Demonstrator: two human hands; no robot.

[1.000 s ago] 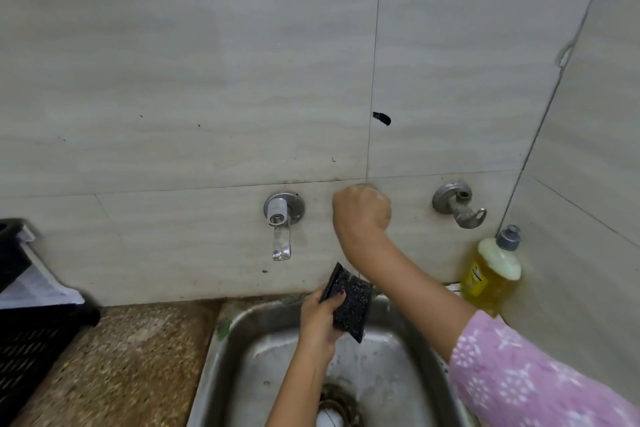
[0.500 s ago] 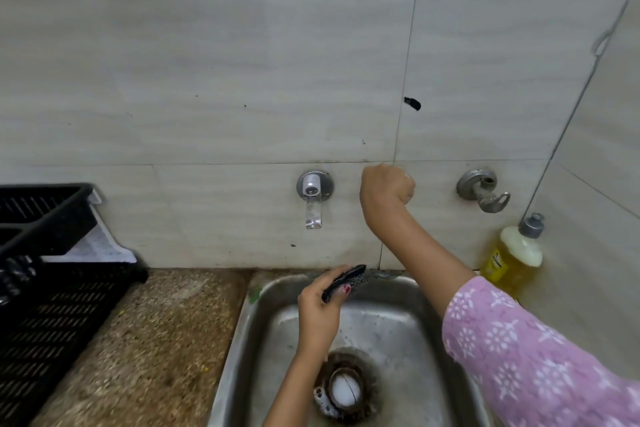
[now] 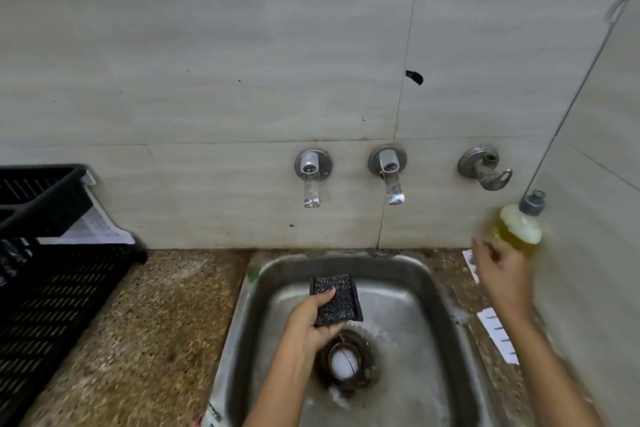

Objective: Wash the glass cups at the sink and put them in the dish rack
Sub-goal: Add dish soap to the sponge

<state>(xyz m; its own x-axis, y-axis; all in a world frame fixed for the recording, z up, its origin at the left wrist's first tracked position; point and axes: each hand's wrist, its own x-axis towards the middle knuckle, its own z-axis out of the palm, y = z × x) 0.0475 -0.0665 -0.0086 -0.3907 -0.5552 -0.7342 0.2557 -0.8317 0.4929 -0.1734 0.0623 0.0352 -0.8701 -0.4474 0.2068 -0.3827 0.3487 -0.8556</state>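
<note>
My left hand (image 3: 313,317) holds a black scrub sponge (image 3: 336,298) flat over the steel sink (image 3: 446,333), thumb on top of it. My right hand (image 3: 502,270) is blurred at the sink's right, fingers spread, just in front of the yellow dish soap bottle (image 3: 521,224); no grip on it shows. The black dish rack (image 3: 52,288) stands on the counter at the left. No glass cup is in view.
Two wall taps (image 3: 313,177) (image 3: 389,173) and a third fitting (image 3: 485,168) sit above the sink. A drain (image 3: 344,362) with a white stopper lies in the sink's middle. Speckled stone counter (image 3: 156,322) lies between rack and sink. White paper strips (image 3: 498,333) lie right of the sink.
My right hand has left the middle tap and dropped right toward the soap bottle. My left hand turned the sponge flat. The view has tilted down, showing more sink.
</note>
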